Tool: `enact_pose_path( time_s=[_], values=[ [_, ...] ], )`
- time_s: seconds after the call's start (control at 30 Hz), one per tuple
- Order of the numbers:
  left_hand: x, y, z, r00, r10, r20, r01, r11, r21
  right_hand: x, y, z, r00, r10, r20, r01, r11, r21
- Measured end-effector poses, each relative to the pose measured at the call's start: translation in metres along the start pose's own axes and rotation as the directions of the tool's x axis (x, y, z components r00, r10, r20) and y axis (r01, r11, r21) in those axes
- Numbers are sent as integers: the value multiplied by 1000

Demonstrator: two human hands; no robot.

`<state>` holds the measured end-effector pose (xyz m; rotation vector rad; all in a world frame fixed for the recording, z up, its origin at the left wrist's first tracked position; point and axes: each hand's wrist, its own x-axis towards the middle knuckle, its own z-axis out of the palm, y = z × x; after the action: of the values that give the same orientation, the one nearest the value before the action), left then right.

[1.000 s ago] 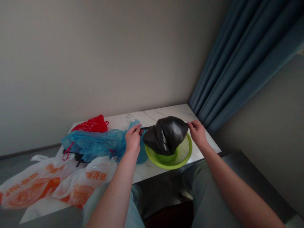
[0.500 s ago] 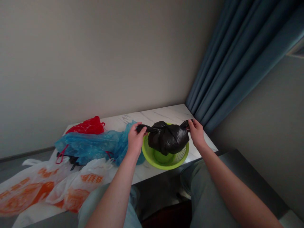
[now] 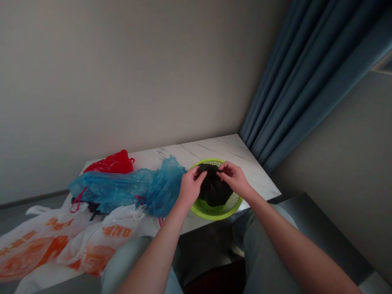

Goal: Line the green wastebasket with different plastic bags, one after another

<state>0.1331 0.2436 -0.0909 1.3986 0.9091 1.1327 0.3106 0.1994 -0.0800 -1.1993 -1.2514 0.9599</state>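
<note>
A black plastic bag [image 3: 216, 192] hangs bunched over a green plastic basket [image 3: 214, 214], its lower part inside the rim. My left hand [image 3: 192, 183] pinches the bag's gathered top from the left. From the right, my right hand [image 3: 234, 176] pinches the same top, its fingertips close to those of the left. What the bag contains is hidden. Beside the basket on the left lies a crumpled blue plastic bag [image 3: 162, 188].
The basket stands on a white marbled tabletop [image 3: 220, 145]. Farther left are a red bag [image 3: 114, 162] and white bags with orange print [image 3: 101, 237]. A wall rises behind, and a blue curtain [image 3: 294, 81] hangs at the right.
My hands have come together over the basket from holding the black bag's two ends stretched apart. The bag is now gathered between them and sits lower.
</note>
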Motion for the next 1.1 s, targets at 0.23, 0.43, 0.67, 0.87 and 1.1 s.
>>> enact_pose_path(
  time_s=[0.23, 0.43, 0.67, 0.87, 1.1],
  values=[
    [-10, 9, 9, 991, -75, 109, 76, 997, -11, 6, 5, 14, 991, 120, 66, -127, 987, 97],
    [-9, 6, 7, 995, -52, 84, 48, 998, 50, 6, 3, 17, 999, 36, 37, -37, 999, 16],
    [1, 9, 1, 988, 13, -155, -10, 1000, 22, 5, 2, 3, 926, -295, -236, 227, 934, -277],
    [27, 22, -47, 813, 184, -552, -200, 979, 32, 5, 10, -7, 865, -296, -406, 169, 932, -321],
    [48, 12, -128, 540, 42, -840, -164, 985, -56, 3, 22, 6, 939, -216, -266, 136, 948, -289]
  ],
)
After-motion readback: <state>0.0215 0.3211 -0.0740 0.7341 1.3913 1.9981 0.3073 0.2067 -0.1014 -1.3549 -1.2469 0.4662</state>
